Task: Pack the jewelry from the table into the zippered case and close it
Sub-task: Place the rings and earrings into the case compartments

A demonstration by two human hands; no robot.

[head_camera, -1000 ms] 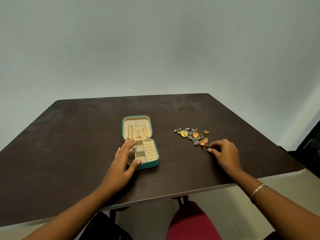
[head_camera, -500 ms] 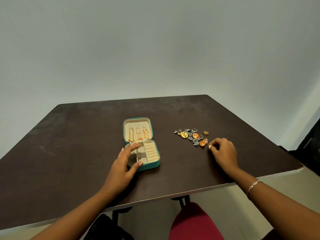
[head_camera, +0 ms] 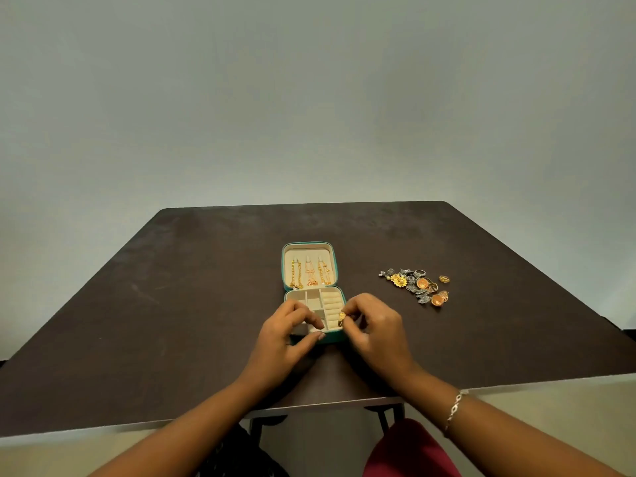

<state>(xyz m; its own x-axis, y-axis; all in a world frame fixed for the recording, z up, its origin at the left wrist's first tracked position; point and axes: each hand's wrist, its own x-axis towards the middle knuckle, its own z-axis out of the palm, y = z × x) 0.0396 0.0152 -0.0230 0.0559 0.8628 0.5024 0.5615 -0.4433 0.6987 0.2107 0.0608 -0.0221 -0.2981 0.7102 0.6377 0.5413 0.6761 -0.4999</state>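
A dark brown worktop was seen from above, with a plain grey wall behind its far edge. Nothing could be made out on its left part.

Near the middle, close to the near edge, the left hand was placed at the near left corner of a teal zippered case. Its fingers were curled over the front wall into the cream interior, and the thumb was pressed against the outside of that wall, so the case appeared to be steadied.

The case lay fully open, its lid flat toward the far edge. Three gold chains were hung side by side inside the lid. In the base, small compartments were seen on the left and a column of ring rolls on the right. The compartments looked empty.

A gold ring was pinched between the thumb and fingers of the right hand, at the right side of the ring rolls, by the near right corner of the case. A thin bracelet was worn on that wrist.

Toward the right edge, well apart from the case, a loose pile of jewelry lay on the worktop: rings, earrings and flower-shaped pieces.

The task was judged to be at an early to middle stage: the chains were packed, one ring was being seated, the pile was left to pack, and the case was not yet zipped.
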